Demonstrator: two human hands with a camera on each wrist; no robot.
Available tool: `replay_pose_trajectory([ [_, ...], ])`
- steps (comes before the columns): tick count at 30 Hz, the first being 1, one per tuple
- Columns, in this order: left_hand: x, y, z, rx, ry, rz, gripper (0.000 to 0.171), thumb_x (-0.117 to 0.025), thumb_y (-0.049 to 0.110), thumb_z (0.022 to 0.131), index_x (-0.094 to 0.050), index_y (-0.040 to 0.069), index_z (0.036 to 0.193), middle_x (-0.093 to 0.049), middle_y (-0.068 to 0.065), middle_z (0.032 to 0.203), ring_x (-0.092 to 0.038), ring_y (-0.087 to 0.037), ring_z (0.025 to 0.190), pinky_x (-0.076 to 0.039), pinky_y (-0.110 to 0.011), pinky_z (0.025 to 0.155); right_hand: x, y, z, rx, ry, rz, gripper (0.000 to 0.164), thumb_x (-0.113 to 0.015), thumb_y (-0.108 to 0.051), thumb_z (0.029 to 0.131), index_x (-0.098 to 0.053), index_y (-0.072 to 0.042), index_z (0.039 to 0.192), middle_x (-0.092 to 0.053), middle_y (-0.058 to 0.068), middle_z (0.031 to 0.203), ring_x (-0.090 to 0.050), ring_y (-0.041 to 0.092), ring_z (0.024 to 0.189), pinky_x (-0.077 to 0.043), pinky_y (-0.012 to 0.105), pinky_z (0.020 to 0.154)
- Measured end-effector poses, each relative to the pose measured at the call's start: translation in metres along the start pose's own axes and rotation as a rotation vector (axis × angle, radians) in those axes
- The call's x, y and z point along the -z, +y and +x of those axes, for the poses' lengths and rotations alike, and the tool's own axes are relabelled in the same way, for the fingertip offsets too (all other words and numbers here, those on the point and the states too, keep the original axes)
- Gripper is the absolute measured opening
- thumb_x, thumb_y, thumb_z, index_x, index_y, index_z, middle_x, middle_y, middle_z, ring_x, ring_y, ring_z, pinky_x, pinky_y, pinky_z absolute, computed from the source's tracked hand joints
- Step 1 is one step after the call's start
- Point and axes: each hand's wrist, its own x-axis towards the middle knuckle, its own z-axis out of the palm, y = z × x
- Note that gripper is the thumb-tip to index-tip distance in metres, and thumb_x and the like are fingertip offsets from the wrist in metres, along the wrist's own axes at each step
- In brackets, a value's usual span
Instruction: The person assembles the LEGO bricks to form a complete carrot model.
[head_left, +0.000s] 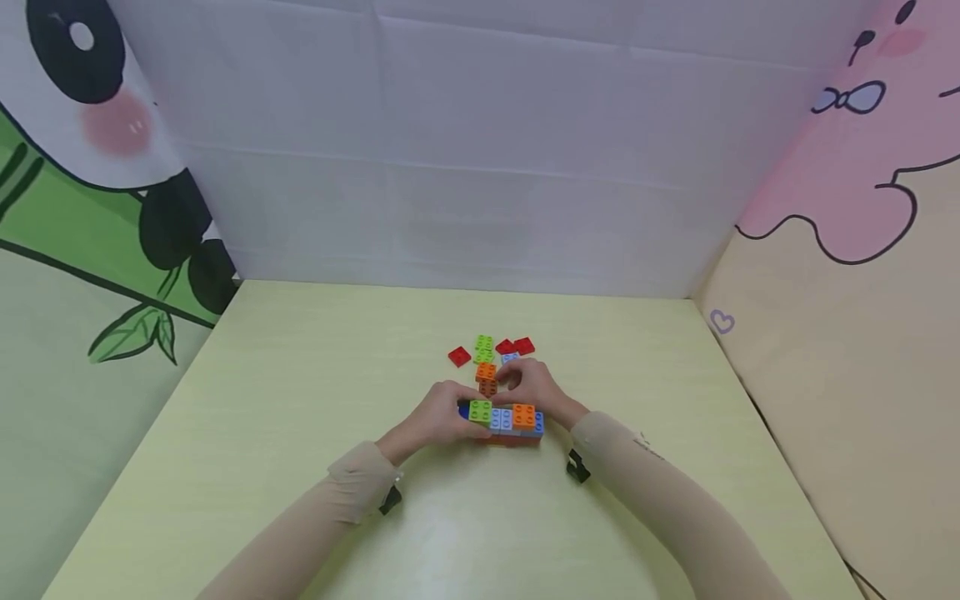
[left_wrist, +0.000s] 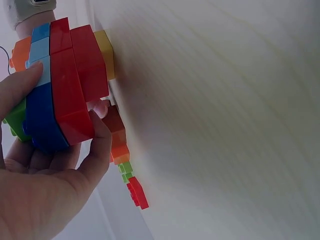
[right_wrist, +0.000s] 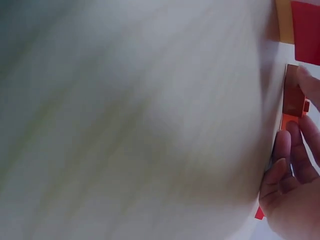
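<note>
My left hand [head_left: 441, 414] grips the left end of a stack of toy building bricks [head_left: 506, 419], thumb on the near side and fingers behind. The left wrist view shows its layers: a yellow brick [left_wrist: 105, 54] at the bottom, red bricks [left_wrist: 70, 95], a row of dark and light blue, then a green brick [head_left: 481, 411] and an orange brick [head_left: 523, 416] on top. Just behind the stack, my right hand [head_left: 534, 390] has its thumb and index finger at a brown brick [right_wrist: 294, 92]. Its other fingers curl beside an orange brick [head_left: 486, 372].
Behind the orange brick lie green bricks [head_left: 484, 350], a light blue brick [head_left: 510, 358] by my right hand, and red pieces, one at left [head_left: 459, 357] and two at right [head_left: 524, 346]. The pale table [head_left: 337, 350] meets a white back wall [head_left: 465, 217] and decorated side panels.
</note>
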Motion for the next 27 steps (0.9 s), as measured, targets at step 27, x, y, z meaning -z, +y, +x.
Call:
replay_pose_trajectory([
  [27, -0.003, -0.003, 0.002, -0.011, 0.014, 0.025, 0.035, -0.084, 0.030, 0.073, -0.073, 0.016, 0.104, -0.064, 0.009, 0.096, -0.053, -0.016, 0.090, -0.045, -0.033, 0.078, 0.047, -0.030, -0.039, 0.078, 0.033, 0.142, 0.037, -0.077, -0.026, 0.083, -0.068, -0.011, 0.116, -0.066, -0.003, 0.097, -0.063, 0.016, 0.086, -0.052, 0.030, 0.074],
])
